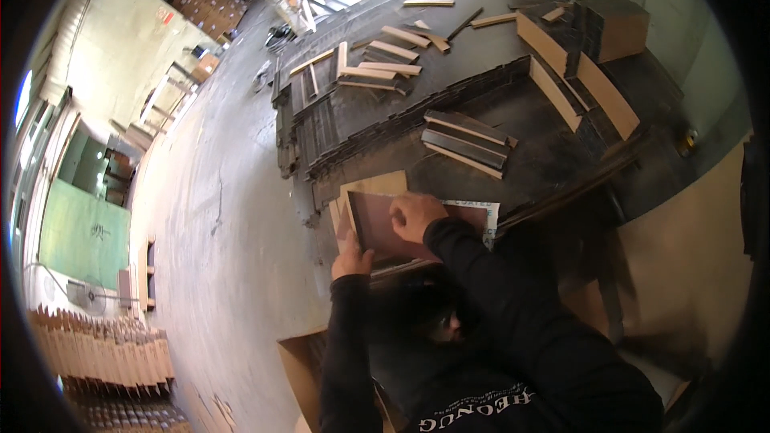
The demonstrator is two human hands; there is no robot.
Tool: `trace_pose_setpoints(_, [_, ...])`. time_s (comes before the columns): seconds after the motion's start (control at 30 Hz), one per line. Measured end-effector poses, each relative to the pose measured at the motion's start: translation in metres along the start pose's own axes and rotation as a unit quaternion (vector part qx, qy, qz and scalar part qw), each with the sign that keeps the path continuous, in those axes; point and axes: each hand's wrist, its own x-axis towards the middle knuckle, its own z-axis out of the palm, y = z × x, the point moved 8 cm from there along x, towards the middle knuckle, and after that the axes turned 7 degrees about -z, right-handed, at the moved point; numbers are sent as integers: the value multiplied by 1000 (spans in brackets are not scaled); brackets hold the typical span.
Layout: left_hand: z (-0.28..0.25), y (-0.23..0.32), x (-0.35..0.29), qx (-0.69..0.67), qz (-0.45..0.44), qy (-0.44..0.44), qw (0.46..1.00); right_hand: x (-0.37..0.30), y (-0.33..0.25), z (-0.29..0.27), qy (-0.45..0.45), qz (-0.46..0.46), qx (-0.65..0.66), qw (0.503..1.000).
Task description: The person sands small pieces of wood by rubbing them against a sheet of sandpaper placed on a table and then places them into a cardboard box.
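Note:
Directly in front of me, a brown sheet (381, 224), which looks like sandpaper, lies on the near edge of the dark table. Its right end curls up and shows a white printed back (492, 210). My left hand (351, 261) grips a tan, dark-edged board piece (343, 220) at the sheet's left side, thumb on the near side. My right hand (415, 216) is closed and rests over the sheet's middle; whatever its curled fingers hold is hidden. A pale tan panel (377, 184) pokes out beyond the sheet.
Several tan and black strips (385, 56) lie scattered on the dark table (473, 32). A few dark strips (465, 144) sit closer to me. Tan-faced blocks (613, 28) stand at the right. An open carton (301, 361) is by my left forearm; cut cardboard (104, 345) stands lower left.

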Motion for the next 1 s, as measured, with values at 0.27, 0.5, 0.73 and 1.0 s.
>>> trace_pose_setpoints(0.27, [8, 71, -48, 253, 51, 171, 951, 0, 3, 0, -20, -1, -39, 999])
trace_pose_setpoints(0.5, [-4, 66, -2, 158, 94, 366, 912, -1, 6, -7, -3, -9, -32, 999])
trace_pose_setpoints(0.73, [-11, 48, -14, 256, 35, 366, 894, -2, 4, 4, -13, 4, -15, 1000])
trace_pose_setpoints(1.0, [-19, 64, 25, 80, 58, 154, 983, -1, 3, -2, -10, 0, -22, 1000])
